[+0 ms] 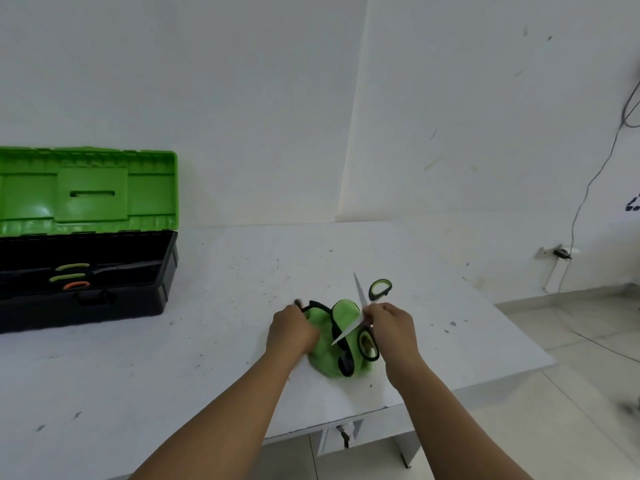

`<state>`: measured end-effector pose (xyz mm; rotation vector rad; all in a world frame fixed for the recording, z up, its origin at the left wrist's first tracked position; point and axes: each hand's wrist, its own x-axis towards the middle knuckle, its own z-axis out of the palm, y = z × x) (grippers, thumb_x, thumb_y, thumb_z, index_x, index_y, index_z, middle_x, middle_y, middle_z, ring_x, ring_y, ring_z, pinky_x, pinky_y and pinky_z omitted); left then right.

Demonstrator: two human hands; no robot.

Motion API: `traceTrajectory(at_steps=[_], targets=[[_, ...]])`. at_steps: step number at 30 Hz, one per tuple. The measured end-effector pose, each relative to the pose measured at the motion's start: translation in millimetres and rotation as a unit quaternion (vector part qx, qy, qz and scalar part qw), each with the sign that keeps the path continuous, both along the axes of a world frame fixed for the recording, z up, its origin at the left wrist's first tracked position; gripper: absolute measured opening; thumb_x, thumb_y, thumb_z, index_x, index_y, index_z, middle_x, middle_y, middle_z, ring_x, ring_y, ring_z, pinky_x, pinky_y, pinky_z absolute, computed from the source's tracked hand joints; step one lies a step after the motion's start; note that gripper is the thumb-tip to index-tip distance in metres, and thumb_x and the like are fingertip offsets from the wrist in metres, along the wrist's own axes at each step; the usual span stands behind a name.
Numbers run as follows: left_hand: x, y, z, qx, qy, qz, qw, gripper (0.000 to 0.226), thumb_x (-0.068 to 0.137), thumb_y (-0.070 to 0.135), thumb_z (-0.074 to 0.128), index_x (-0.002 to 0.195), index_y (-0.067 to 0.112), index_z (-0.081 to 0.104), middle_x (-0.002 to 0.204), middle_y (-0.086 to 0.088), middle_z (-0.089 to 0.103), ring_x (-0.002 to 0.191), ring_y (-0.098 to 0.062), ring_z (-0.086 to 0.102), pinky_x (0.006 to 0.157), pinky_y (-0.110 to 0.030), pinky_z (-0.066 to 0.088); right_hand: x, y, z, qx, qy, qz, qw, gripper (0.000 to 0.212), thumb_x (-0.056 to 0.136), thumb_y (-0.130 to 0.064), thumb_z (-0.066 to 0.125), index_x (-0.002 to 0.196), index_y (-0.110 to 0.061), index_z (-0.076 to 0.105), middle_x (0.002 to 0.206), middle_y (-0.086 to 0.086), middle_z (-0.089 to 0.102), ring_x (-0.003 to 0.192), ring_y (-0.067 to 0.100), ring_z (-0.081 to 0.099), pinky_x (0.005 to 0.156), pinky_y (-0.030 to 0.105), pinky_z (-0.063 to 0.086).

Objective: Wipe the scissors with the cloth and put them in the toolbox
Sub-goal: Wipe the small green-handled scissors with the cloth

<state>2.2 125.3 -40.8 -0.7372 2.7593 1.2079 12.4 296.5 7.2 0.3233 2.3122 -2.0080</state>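
On white table (214,306), near its right front edge: green cloth (329,355) w/ black trim, bunched. Left hand (292,329) grasps cloth. Right hand (391,327) pinches scissors (363,306) at pivot, blades spread open above cloth. Toolbox (104,271) far left, lid up, other scissors (74,275) inside.

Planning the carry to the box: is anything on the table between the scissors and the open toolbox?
Nothing visible. The scissors, held open in the right hand over the green cloth, have bare white table between them and the toolbox. Its lid is up; other scissors already lie inside.
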Motion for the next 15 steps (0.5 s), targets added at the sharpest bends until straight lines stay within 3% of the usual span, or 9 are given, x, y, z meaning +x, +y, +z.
traceTrajectory(at_steps=[1, 3, 5, 8, 12, 15], targets=[[-0.1, -2.9, 1.5, 0.010, 0.002, 0.009, 1.000, 0.015, 0.088, 0.020, 0.067, 0.096, 0.010, 0.061, 0.096, -0.006, 0.066, 0.080, -0.021, 0.059, 0.062, -0.029, 0.046, 0.8, 0.3, -2.8, 0.009, 0.004, 0.006, 1.000, 0.022, 0.097, -0.013, 0.058, 0.075, -0.009, 0.060, 0.072, 0.007, 0.054, 0.067, 0.021, 0.043, 0.061, 0.031, 0.035], [-1.1, -8.8, 6.7, 0.075, 0.035, 0.029, 0.996, 0.014, 0.094, 0.022, 0.065, 0.100, 0.013, 0.056, 0.095, -0.002, 0.061, 0.085, -0.021, 0.058, 0.067, -0.030, 0.044, 1.2, -2.1, -3.3, 0.035, 0.032, 0.010, 0.999, 0.023, 0.096, -0.013, 0.057, 0.073, -0.010, 0.057, 0.067, 0.004, 0.051, 0.062, 0.018, 0.040, 0.057, 0.029, 0.034], [-0.2, -14.7, 18.6, 0.184, 0.099, 0.073, 0.975, 0.019, 0.099, 0.028, 0.063, 0.110, 0.016, 0.053, 0.104, -0.002, 0.061, 0.090, -0.020, 0.060, 0.076, -0.034, 0.049, 1.2, -10.0, 2.3, 0.050, 0.080, 0.012, 0.995, 0.027, 0.095, -0.012, 0.057, 0.069, -0.011, 0.053, 0.061, 0.001, 0.048, 0.058, 0.017, 0.039, 0.057, 0.031, 0.034], [1.6, -25.0, 35.0, 0.293, 0.155, 0.085, 0.940, 0.020, 0.098, 0.029, 0.071, 0.103, 0.018, 0.056, 0.108, -0.005, 0.068, 0.097, -0.024, 0.068, 0.087, -0.044, 0.061, 1.4, -30.5, 11.4, 0.022, 0.116, 0.040, 0.992, 0.032, 0.095, -0.011, 0.059, 0.064, -0.013, 0.048, 0.055, -0.004, 0.043, 0.056, 0.016, 0.037, 0.058, 0.032, 0.034], [15.8, -30.4, 47.5, 0.475, 0.182, 0.032, 0.860, 0.013, 0.102, 0.020, 0.066, 0.100, 0.010, 0.058, 0.113, -0.017, 0.076, 0.096, -0.032, 0.074, 0.082, -0.045, 0.062, 2.5, -57.3, 4.0, 0.003, 0.084, 0.081, 0.993, 0.030, 0.097, -0.017, 0.061, 0.069, -0.012, 0.053, 0.062, 0.000, 0.048, 0.063, 0.018, 0.042, 0.062, 0.035, 0.037], [27.3, -37.2, 42.3, 0.600, 0.202, 0.059, 0.772, 0.031, 0.107, 0.018, 0.043, 0.122, 0.001, 0.065, 0.119, -0.026, 0.074, 0.096, -0.035, 0.071, 0.085, -0.046, 0.059, 3.0, -67.4, -6.8, -0.031, 0.074, 0.089, 0.993, 0.031, 0.098, -0.017, 0.060, 0.073, -0.002, 0.049, 0.066, 0.006, 0.047, 0.064, 0.021, 0.040, 0.065, 0.037, 0.035]])
